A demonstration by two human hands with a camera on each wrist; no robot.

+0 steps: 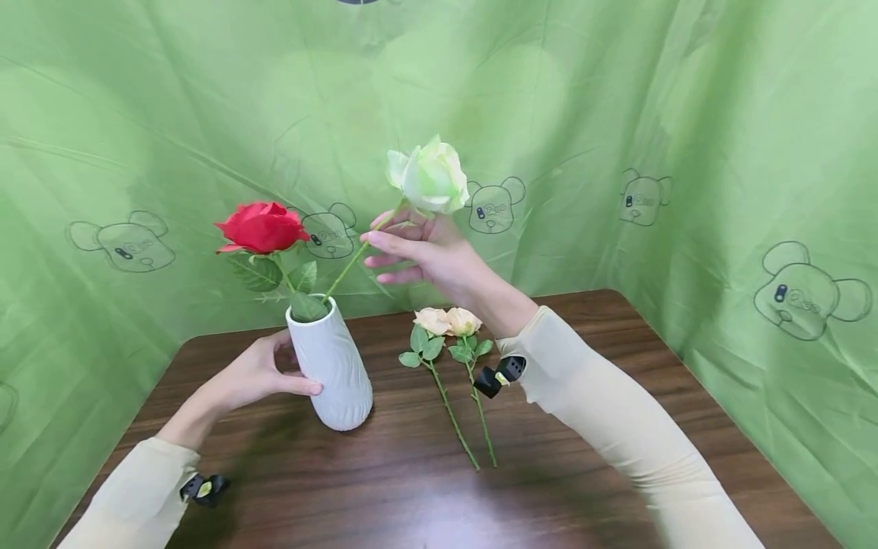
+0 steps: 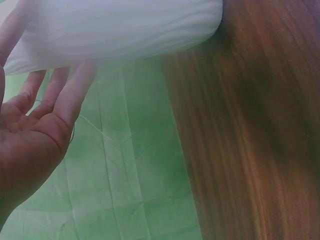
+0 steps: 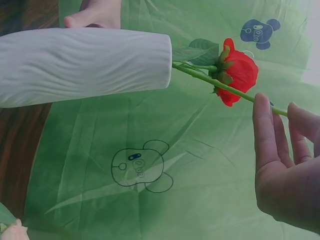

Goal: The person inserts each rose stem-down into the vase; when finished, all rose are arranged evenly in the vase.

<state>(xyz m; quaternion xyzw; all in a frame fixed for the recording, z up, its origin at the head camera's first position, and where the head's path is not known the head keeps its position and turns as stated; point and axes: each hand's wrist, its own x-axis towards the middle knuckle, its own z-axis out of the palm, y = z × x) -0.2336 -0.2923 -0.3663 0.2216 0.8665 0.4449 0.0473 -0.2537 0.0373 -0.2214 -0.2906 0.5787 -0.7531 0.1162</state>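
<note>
My left hand (image 1: 264,372) holds the white ribbed vase (image 1: 336,374) from its left side, thumb across the front; in the left wrist view the fingers (image 2: 75,95) reach up to the vase wall (image 2: 130,30). Inside the vase stands a red rose (image 1: 262,227) with green leaves, leaning left. With thumb and fingers, my right hand (image 1: 442,255) pinches the stem of a pale green-white rose (image 1: 434,177), just below its bloom. That stem (image 3: 200,76) slants down into the vase mouth, its lower end hidden inside. The vase tilts to the left in the head view.
Two peach roses (image 1: 447,322) lie side by side on the brown wooden table (image 1: 384,488), right of the vase, stems pointing toward me. Green cloth (image 1: 583,114) printed with bear heads hangs behind and along both sides of the table.
</note>
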